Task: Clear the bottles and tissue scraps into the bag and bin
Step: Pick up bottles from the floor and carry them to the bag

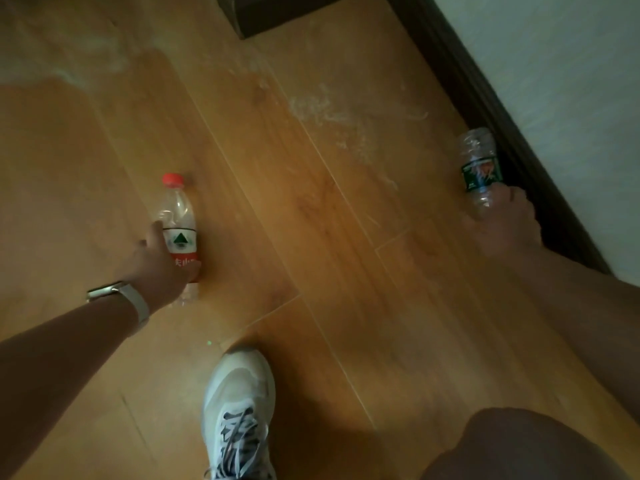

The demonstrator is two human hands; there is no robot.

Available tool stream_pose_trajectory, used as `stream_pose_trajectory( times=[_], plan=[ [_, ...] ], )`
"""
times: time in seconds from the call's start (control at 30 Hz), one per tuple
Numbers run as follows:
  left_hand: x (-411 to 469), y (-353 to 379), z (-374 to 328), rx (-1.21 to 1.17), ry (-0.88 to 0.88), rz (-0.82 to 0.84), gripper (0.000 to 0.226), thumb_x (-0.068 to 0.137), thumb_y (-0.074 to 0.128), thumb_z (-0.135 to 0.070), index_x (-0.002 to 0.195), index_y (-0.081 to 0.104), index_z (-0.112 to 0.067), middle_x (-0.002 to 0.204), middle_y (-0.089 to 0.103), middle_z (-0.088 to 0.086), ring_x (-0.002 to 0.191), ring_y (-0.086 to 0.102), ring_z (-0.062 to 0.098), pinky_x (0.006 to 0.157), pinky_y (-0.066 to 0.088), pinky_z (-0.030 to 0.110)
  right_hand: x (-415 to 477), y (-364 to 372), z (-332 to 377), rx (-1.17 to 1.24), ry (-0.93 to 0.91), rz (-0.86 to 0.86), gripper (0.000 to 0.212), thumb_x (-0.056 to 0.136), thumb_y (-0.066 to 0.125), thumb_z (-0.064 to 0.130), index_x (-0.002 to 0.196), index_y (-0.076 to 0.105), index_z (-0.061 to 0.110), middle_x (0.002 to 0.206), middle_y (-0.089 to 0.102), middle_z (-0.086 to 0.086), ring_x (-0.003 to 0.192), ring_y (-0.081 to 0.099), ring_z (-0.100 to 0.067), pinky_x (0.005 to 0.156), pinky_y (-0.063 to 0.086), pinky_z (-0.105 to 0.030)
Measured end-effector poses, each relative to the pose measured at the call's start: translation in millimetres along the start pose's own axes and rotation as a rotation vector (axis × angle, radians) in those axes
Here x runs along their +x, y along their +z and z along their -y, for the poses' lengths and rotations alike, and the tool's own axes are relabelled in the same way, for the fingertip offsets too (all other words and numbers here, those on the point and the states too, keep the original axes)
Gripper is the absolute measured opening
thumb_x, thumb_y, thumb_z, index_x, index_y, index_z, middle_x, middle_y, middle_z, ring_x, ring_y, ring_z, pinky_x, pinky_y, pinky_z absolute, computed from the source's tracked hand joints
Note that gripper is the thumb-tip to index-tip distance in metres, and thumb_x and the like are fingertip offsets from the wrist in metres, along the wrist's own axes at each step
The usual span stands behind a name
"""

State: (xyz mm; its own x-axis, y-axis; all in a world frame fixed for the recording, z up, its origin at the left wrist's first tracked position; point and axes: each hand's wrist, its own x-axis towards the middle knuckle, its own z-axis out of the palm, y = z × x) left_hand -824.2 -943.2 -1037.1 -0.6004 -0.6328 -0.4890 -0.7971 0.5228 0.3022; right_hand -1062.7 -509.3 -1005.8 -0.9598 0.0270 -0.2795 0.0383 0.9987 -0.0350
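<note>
the left hand curls thumb and fingers round the labelled middle of the red-capped bottle, smooth clear plastic, low over the glossy wood-plank floor. the right hand wraps the green-labelled bottle, crinkled and clear, beside the dark skirting board. its fingers are blurred, and the bottle's near end is hidden in the palm. i cannot tell if either bottle touches the floor.

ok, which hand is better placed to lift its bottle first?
Left, probably. The left hand wraps the red-capped clear plastic bottle over open wooden floor; the right hand holds the crumpled green-labelled clear bottle beside the dark skirting board.
</note>
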Motion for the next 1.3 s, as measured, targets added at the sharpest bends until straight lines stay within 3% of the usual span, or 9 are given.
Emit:
stream_pose_trajectory(
  times=[0.27, 0.47, 0.63, 0.8, 0.93, 1.0, 1.1, 1.2, 1.3],
  plan=[
    [-5, 3, -26, 0.049, 0.161, 0.047, 0.091, 0.074, 0.08, -0.03, 0.146, 0.025, -0.025, 0.128, 0.051, 0.021, 0.106, 0.057, 0.044, 0.089, 0.047, 0.048, 22, 27, -19, 0.067, 0.083, 0.01, 0.088, 0.08, 0.072, 0.043, 0.147, 0.019, 0.02, 0.148, 0.027, -0.017, 0.128, 0.038, -0.042, 0.098, 0.04, -0.057],
    [-12, 6, -35, 0.021, 0.185, 0.068, 0.09, 0.073, 0.082, -0.03, 0.145, 0.027, -0.027, 0.127, 0.052, 0.021, 0.101, 0.059, 0.042, 0.088, 0.045, 0.046, 35, 30, -23, 0.151, 0.187, 0.015, 0.084, 0.081, 0.073, 0.03, 0.145, 0.022, 0.015, 0.136, 0.037, -0.02, 0.119, 0.047, -0.041, 0.093, 0.043, -0.052],
    [-15, 9, -49, -0.041, 0.195, 0.067, 0.093, 0.072, 0.082, -0.03, 0.146, 0.026, -0.027, 0.129, 0.051, 0.02, 0.105, 0.059, 0.04, 0.088, 0.045, 0.044, 19, 37, -17, 0.23, 0.137, 0.013, 0.076, 0.083, 0.068, 0.04, 0.141, 0.027, 0.015, 0.133, 0.042, -0.019, 0.115, 0.05, -0.037, 0.09, 0.046, -0.047],
    [-43, 10, -63, -0.145, 0.179, 0.108, 0.094, 0.073, 0.081, -0.027, 0.148, 0.024, -0.026, 0.131, 0.051, 0.018, 0.105, 0.06, 0.036, 0.087, 0.046, 0.039, -24, 26, 2, 0.377, 0.043, 0.057, 0.075, 0.076, 0.073, 0.033, 0.138, 0.035, 0.017, 0.128, 0.047, -0.009, 0.107, 0.053, -0.026, 0.08, 0.041, -0.033],
    [-85, -2, -69, -0.258, 0.171, 0.144, 0.091, 0.073, 0.08, -0.027, 0.145, 0.024, -0.031, 0.13, 0.053, 0.011, 0.099, 0.062, 0.027, 0.086, 0.05, 0.037, -74, -1, 27, 0.48, -0.001, 0.13, 0.074, 0.074, 0.071, 0.043, 0.137, 0.037, 0.03, 0.121, 0.05, 0.008, 0.102, 0.056, -0.014, 0.082, 0.048, -0.037],
    [-109, -14, -73, -0.351, 0.136, 0.161, 0.09, 0.074, 0.08, -0.027, 0.144, 0.024, -0.033, 0.129, 0.056, 0.007, 0.096, 0.064, 0.02, 0.084, 0.052, 0.035, -98, -19, 37, 0.548, 0.001, 0.146, 0.068, 0.074, 0.072, 0.048, 0.133, 0.041, 0.034, 0.113, 0.054, 0.013, 0.092, 0.06, -0.009, 0.074, 0.051, -0.034],
    [-151, -39, -77, -0.438, 0.097, 0.163, 0.091, 0.075, 0.079, -0.03, 0.145, 0.021, -0.034, 0.127, 0.059, 0.003, 0.095, 0.066, 0.017, 0.083, 0.056, 0.039, -137, -55, 52, 0.599, -0.028, 0.157, 0.061, 0.079, 0.075, 0.039, 0.131, 0.045, 0.03, 0.101, 0.054, 0.019, 0.083, 0.059, -0.001, 0.063, 0.047, -0.026],
    [-188, -73, -79, -0.482, 0.084, 0.166, 0.093, 0.075, 0.08, -0.028, 0.145, 0.019, -0.035, 0.126, 0.06, 0.003, 0.098, 0.067, 0.017, 0.081, 0.057, 0.037, -174, -91, 66, 0.6, -0.118, 0.267, 0.078, 0.079, 0.076, 0.029, 0.144, 0.031, 0.031, 0.122, 0.052, 0.008, 0.095, 0.061, -0.01, 0.075, 0.054, -0.033],
    [-227, -118, -83, -0.551, 0.047, 0.131, 0.093, 0.069, 0.082, -0.028, 0.141, 0.023, -0.038, 0.119, 0.062, -0.001, 0.096, 0.068, 0.017, 0.081, 0.058, 0.045, -209, -134, 81, 0.693, -0.143, 0.325, 0.086, 0.078, 0.077, 0.017, 0.148, 0.027, 0.026, 0.127, 0.045, 0.008, 0.105, 0.058, -0.012, 0.086, 0.054, -0.037]
  ],
)
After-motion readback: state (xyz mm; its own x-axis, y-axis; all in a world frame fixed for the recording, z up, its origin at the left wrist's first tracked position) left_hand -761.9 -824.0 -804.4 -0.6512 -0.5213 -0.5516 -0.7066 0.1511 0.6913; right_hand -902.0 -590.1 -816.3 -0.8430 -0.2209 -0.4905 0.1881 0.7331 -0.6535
